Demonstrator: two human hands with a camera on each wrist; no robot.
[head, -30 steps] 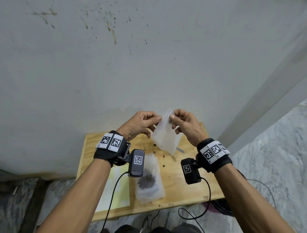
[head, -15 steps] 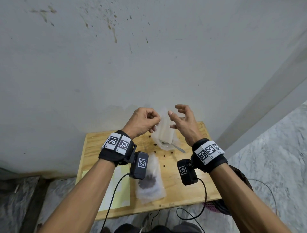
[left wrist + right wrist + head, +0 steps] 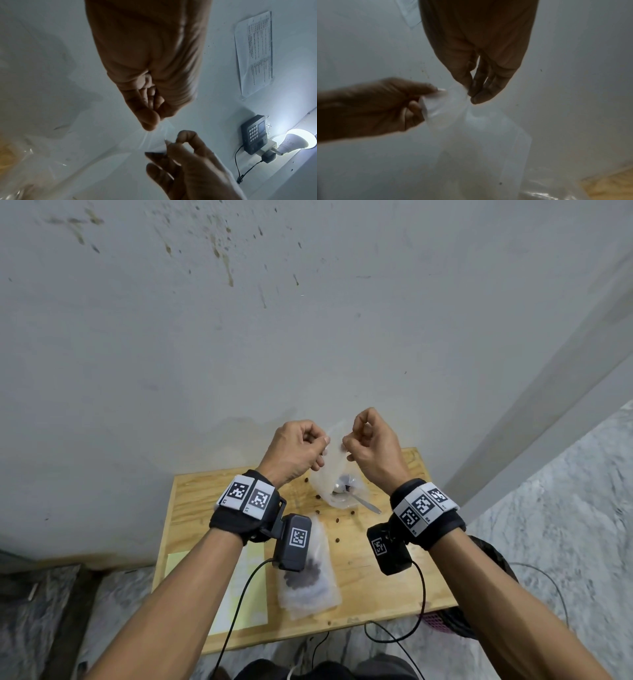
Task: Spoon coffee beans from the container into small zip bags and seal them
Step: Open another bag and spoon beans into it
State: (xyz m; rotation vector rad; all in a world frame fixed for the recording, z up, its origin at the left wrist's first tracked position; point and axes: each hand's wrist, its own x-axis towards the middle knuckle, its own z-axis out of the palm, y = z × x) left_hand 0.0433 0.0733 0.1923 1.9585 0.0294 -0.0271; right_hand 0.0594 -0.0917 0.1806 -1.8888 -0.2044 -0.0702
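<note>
I hold a small clear zip bag (image 3: pixel 334 450) up in front of the wall, above the back of the wooden table (image 3: pixel 376 577). My left hand (image 3: pixel 323 441) pinches its top edge from the left and my right hand (image 3: pixel 346 444) pinches it from the right. The left wrist view shows the left hand (image 3: pixel 154 125) and the bag (image 3: pixel 159 136). The right wrist view shows the right hand (image 3: pixel 470 94) gripping the bag (image 3: pixel 479 128), which hangs down empty. Below them a clear bean container (image 3: pixel 329 494) holds a metal spoon (image 3: pixel 346 486).
A filled bag of beans (image 3: pixel 308 573) lies flat at the table's front, partly behind the left wrist camera. Loose beans (image 3: pixel 338 521) are scattered mid-table. A yellow sheet (image 3: pixel 239 587) lies front left. The wall stands close behind; cables hang off the front edge.
Half a second ago my right hand had let go of the bag with spread fingers; now it pinches the top edge again. The left hand kept its pinch throughout.
</note>
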